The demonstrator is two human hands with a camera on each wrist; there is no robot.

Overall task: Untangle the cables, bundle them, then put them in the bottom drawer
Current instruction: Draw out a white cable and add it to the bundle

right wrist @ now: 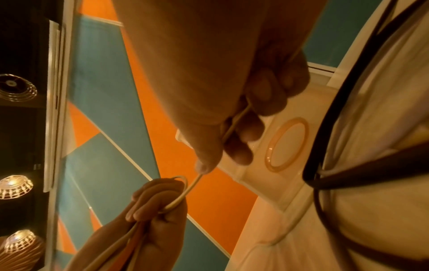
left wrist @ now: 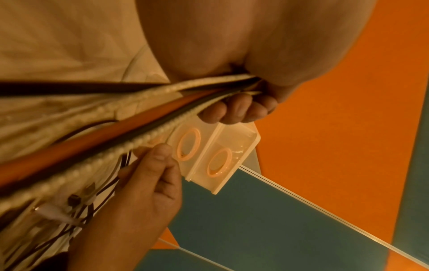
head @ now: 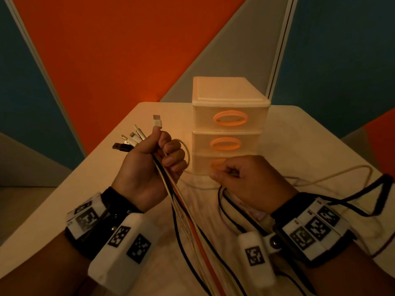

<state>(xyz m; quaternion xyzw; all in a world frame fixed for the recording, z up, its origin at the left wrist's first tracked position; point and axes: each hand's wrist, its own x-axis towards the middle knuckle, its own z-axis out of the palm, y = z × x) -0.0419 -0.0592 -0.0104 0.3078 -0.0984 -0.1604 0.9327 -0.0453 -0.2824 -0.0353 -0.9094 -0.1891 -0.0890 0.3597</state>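
Observation:
My left hand [head: 158,154] is held up over the table and grips a bundle of cables [head: 186,212], white, black and orange, that hangs down toward me. Several plugs [head: 134,137] stick out above the fist. A thin white cable [head: 187,152] loops out of that fist to my right hand [head: 224,173], which pinches it in front of the bottom drawer [head: 203,165]. The right wrist view shows this cable [right wrist: 234,121] running between thumb and fingers. All three drawers of the translucent drawer unit [head: 228,124] are closed.
The white table [head: 310,135] carries loose lengths of white cable [head: 342,169] and black cable [head: 376,195] at the right, behind my right wrist. The drawer unit stands at the table's far middle. Orange, teal and grey wall panels lie behind.

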